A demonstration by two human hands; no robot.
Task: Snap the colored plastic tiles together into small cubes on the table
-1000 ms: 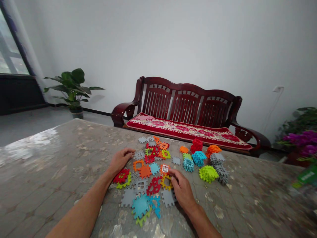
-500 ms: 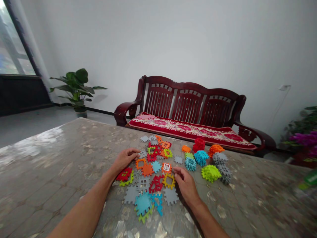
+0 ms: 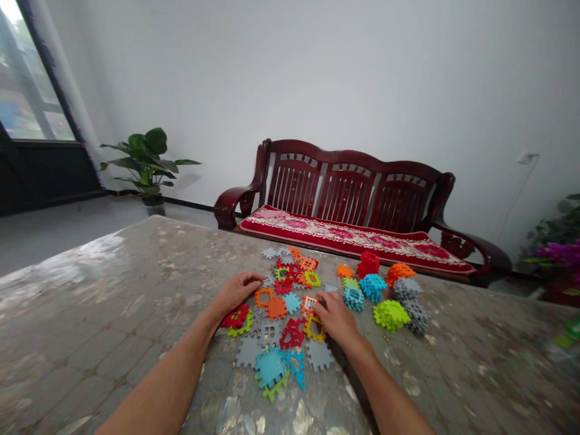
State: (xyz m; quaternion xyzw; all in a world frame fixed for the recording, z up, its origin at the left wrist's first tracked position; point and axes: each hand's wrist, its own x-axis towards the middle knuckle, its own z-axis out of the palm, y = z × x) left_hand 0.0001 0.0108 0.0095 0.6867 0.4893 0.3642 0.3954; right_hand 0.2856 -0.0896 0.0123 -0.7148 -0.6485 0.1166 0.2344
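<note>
Interlocking plastic tiles with notched edges lie across the table in front of me. My left hand [image 3: 238, 294] rests at the left side of the spread, its fingers loosely bent and apart. Its fingertips are beside a grey tile [image 3: 268, 280], just above an orange square frame [image 3: 264, 297]. My right hand [image 3: 336, 315] has its thumb and fingertips at the right edge of an orange tile with a white window lattice [image 3: 310, 303], which still lies flat. A yellow frame tile [image 3: 315, 329] sits below those fingers. Nearer me are a red tile [image 3: 292, 333] and a light blue tile [image 3: 270, 366].
Sorted stacks stand to the right: red [image 3: 368, 264], blue [image 3: 373, 287], lime green [image 3: 390, 315], orange [image 3: 399, 273] and grey [image 3: 415, 317]. A wooden bench [image 3: 347, 187] is behind the patterned table [image 3: 149, 302]. A clear bottle [image 3: 564, 338] is at the far right.
My right hand has moved left, bringing its fingertips onto the edge of the orange window tile. My left hand stays by the same tiles. The whole view has shifted slightly.
</note>
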